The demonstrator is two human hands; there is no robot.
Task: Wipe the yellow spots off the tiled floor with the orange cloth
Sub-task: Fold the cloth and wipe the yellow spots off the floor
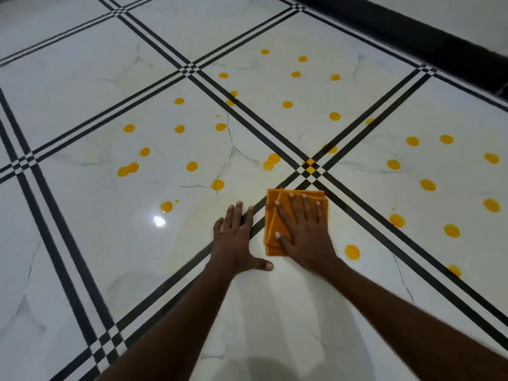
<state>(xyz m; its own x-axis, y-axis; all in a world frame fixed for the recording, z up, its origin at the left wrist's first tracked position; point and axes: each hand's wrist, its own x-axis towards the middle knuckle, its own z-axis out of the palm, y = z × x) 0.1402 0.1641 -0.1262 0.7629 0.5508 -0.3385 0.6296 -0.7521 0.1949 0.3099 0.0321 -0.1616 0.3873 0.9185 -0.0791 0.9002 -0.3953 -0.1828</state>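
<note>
Two bare forearms are seen reaching in from the lower edge toward the middle of the view. At their ends, both hands are laid flat and open on the floor. The left hand [238, 234] is pressed palm-down on bare tile, fingers spread and thumb stretched out to the side, across one of the dark stripes; nothing is held in it. Just beside it, the right hand [303, 229] is spread flat on top of the orange cloth [275, 215], which is folded into a rough square and pinned against the floor under the palm and fingers rather than gripped.

The cloth is placed just below the crossing of two dark stripe bands, near the centre of the view. The tiled floor [96, 243] is made of large glossy white tiles with faint grey veining, divided by triple black stripes with small checkered squares at the crossings. Many yellow spots [217, 184] are scattered over the tiles beyond and to the right of the hands, some lying on the stripes themselves. A lamp reflection is seen left of the left hand. A dark band [412, 31] is seen along the upper right edge.
</note>
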